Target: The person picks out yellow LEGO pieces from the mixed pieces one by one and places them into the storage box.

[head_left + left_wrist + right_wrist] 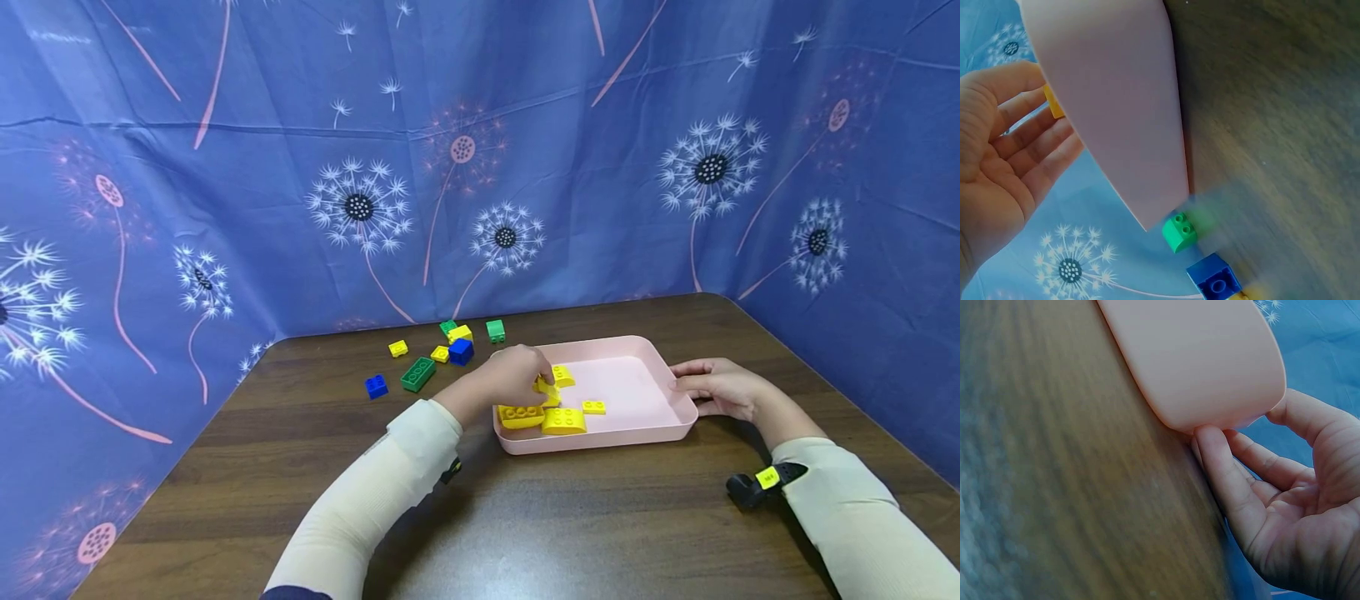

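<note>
Pink tray [637,392] part-filled, right hand [723,390] pinching its wall; left hand [516,379] clamps yellow brick [547,389], yellow pieces [564,422] near its fingers; loose bricks [418,374] left outside, leftward of them.

Head view looks down; wrist views (nearer) share the tray [633,392].

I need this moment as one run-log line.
left hand: at yellow plastic bricks in pink rectangular tray | right hand: touching tray's right end | brown wood-grain table: blue, green, yellow bricks
</note>
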Tool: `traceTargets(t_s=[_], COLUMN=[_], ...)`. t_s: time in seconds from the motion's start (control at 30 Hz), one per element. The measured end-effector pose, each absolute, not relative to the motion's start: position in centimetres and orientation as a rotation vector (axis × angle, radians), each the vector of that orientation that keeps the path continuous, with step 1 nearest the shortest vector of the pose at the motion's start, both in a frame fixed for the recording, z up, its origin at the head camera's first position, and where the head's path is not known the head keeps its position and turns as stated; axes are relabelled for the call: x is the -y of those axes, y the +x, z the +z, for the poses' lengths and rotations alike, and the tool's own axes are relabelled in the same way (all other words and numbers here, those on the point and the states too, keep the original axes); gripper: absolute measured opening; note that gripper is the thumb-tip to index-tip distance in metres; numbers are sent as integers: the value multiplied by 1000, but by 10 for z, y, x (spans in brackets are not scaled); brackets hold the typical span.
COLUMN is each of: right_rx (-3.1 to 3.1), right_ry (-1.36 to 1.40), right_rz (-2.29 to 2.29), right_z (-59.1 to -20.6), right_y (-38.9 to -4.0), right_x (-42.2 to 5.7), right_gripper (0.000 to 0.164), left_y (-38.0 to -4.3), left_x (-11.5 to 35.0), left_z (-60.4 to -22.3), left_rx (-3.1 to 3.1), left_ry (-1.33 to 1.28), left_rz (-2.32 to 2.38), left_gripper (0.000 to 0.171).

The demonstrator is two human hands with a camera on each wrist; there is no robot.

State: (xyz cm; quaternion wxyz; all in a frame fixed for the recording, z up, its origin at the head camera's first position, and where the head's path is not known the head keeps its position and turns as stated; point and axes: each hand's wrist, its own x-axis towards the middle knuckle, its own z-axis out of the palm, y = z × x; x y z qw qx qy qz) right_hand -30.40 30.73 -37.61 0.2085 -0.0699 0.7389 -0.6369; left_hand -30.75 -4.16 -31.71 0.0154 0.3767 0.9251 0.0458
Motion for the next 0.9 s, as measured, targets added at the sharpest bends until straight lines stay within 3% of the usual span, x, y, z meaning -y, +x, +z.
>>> traceTargets(t_s=[0.3, 0.9], right_rx=[-2067, -2071], right_ry=[-199, -203], right_rz=[-1769, -1767], right_z=[-377, -376], right_y=[-305, -304], right_x=[-308, -307], right_gripper=[61, 62], left_y=[-309, -304], left_x=[35, 42], left_z=[-320, -315], left_rx=[-2884, -2879], left_ry=[1160, 1140], left_rz=[-72, 115], left_gripper=[24, 25])
